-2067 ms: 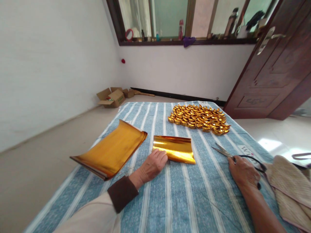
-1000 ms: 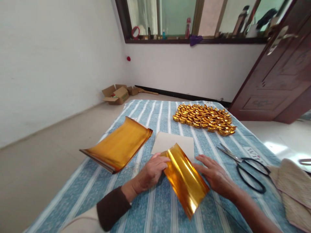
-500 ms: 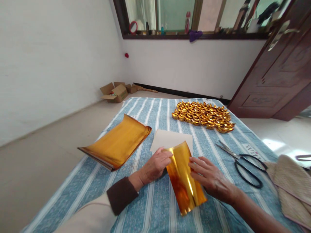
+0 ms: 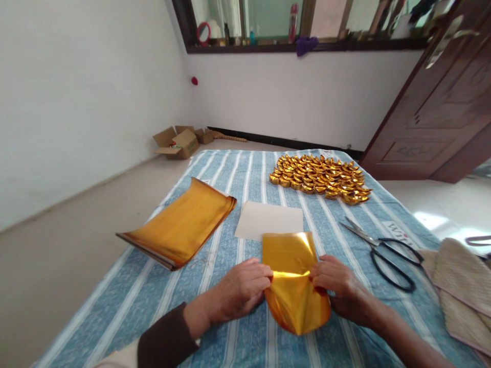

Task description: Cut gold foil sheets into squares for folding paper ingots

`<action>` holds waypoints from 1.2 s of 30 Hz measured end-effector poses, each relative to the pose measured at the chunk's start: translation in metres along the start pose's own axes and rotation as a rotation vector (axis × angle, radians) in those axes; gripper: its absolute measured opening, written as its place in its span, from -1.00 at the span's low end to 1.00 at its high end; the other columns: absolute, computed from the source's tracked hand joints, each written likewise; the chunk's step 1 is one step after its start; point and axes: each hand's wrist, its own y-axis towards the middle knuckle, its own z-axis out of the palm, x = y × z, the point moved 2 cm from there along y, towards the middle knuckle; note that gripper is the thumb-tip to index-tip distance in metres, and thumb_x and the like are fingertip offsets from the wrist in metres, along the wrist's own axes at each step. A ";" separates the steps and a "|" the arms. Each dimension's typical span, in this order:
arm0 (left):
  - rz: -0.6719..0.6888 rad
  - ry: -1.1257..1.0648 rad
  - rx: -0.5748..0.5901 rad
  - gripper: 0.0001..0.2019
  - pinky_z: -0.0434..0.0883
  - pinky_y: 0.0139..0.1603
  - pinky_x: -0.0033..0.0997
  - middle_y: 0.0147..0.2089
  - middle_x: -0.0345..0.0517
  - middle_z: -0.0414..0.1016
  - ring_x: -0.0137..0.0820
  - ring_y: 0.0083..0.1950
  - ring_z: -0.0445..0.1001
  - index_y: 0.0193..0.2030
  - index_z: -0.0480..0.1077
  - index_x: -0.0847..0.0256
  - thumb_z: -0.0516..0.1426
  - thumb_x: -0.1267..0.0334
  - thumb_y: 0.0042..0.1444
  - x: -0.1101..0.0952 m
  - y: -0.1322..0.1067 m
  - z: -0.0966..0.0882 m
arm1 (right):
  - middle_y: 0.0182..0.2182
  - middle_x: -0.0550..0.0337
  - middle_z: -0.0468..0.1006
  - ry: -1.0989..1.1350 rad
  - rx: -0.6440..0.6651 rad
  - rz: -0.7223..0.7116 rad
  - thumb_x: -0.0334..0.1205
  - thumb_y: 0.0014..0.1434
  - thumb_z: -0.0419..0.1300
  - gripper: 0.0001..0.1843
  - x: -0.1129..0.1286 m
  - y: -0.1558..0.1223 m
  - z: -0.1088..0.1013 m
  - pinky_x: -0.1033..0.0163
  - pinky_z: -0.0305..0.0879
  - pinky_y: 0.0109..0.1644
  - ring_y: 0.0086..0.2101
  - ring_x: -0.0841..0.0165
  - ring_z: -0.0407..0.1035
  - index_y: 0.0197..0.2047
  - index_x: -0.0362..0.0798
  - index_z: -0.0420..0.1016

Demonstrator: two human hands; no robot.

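Observation:
A sheet of shiny gold foil paper (image 4: 289, 250) lies in front of me, bent across its middle, its near part bulging toward me. My left hand (image 4: 243, 286) pinches its left edge with fingers closed. On the opposite edge my right hand (image 4: 341, 286) grips the same sheet, thumb hidden underneath. Just beyond the foil is a flat off-white sheet (image 4: 270, 221). A stack of larger gold sheets (image 4: 180, 222), curled at the ends, rests to the left. Many folded gold paper ingots (image 4: 320, 179) sit in rows at the far right.
Black-handled scissors (image 4: 383, 250) lie to the right, beside a beige cloth (image 4: 460, 291). A blue striped cloth (image 4: 218, 327) covers the table. Cardboard boxes (image 4: 178, 143) stand on the floor behind, and a brown door (image 4: 429, 112) is at the right.
The gold sheet has gone from slanted and curved lengthwise to straighter and bent across. Both hands have moved to pinch its left and right edges. The view has shifted slightly.

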 end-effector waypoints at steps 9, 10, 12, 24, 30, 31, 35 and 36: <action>-0.221 -0.314 -0.114 -0.75 0.37 -0.11 -0.38 -0.25 -0.13 0.54 -0.35 -0.23 0.50 -0.31 0.42 0.22 0.02 0.16 0.31 0.011 0.004 0.000 | -0.39 0.22 0.54 0.547 -0.011 0.457 -0.08 0.25 0.19 -0.77 -0.017 0.004 -0.002 0.25 0.32 -0.22 -0.35 0.24 0.43 -0.34 -0.04 0.54; -0.310 -0.344 -0.124 -0.75 0.38 -0.18 -0.41 -0.29 -0.15 0.53 -0.37 -0.27 0.50 -0.31 0.43 0.22 0.02 0.17 0.30 0.013 0.004 0.002 | -0.36 0.22 0.54 0.594 -0.029 0.550 -0.06 0.22 0.19 -0.76 -0.019 0.004 0.002 0.25 0.34 -0.23 -0.33 0.23 0.44 -0.30 -0.05 0.55; -0.508 -0.391 -0.142 -0.80 0.39 -0.30 -0.46 -0.35 -0.18 0.52 -0.37 -0.33 0.49 -0.29 0.43 0.22 0.04 0.20 0.25 0.019 0.006 0.008 | -0.36 0.20 0.54 0.647 -0.105 0.716 -0.04 0.17 0.18 -0.70 -0.022 0.005 0.009 0.27 0.36 -0.30 -0.33 0.20 0.45 -0.18 -0.09 0.53; -0.673 0.059 -0.262 -0.58 0.43 -0.38 -0.35 -0.35 -0.17 0.45 -0.27 -0.37 0.49 0.11 0.23 0.21 0.12 0.35 0.08 0.034 0.018 0.021 | -0.57 0.37 0.38 -0.103 -0.135 0.910 -0.23 0.07 0.22 -0.38 -0.023 0.017 0.023 0.30 0.05 -0.48 -0.53 0.21 0.37 0.21 -0.11 0.25; -0.305 0.393 -0.317 -0.79 0.38 0.07 0.06 0.10 0.21 0.39 -0.05 0.08 0.41 -0.03 0.34 0.26 -0.04 0.38 0.26 0.003 0.034 0.017 | -0.54 0.31 0.42 -0.162 -0.049 0.871 -0.29 0.09 0.25 -0.46 -0.024 0.015 0.026 0.29 0.04 -0.48 -0.54 0.21 0.37 0.16 -0.09 0.32; -0.251 0.372 -0.277 -0.78 0.35 0.12 0.06 0.16 0.20 0.36 -0.06 0.15 0.37 0.00 0.34 0.26 -0.04 0.37 0.29 -0.001 0.037 0.019 | -0.54 0.31 0.43 -0.170 -0.049 0.869 -0.29 0.09 0.24 -0.46 -0.025 0.015 0.026 0.29 0.04 -0.48 -0.54 0.21 0.37 0.16 -0.09 0.33; -0.191 0.280 -0.088 -0.59 0.32 0.19 0.08 0.27 0.25 0.27 0.00 0.29 0.23 0.15 0.28 0.33 0.07 0.08 0.30 -0.007 0.043 0.035 | -0.54 0.31 0.43 -0.170 -0.073 0.879 -0.26 0.09 0.22 -0.48 -0.026 0.016 0.026 0.28 0.05 -0.48 -0.55 0.22 0.37 0.15 -0.10 0.35; -0.203 0.270 -0.059 -0.50 0.31 0.20 0.12 0.27 0.28 0.25 0.03 0.30 0.22 0.17 0.26 0.35 0.10 0.00 0.27 -0.006 0.043 0.039 | -0.55 0.31 0.42 -0.167 -0.079 0.882 -0.25 0.09 0.21 -0.49 -0.026 0.016 0.026 0.28 0.06 -0.48 -0.56 0.22 0.36 0.14 -0.10 0.36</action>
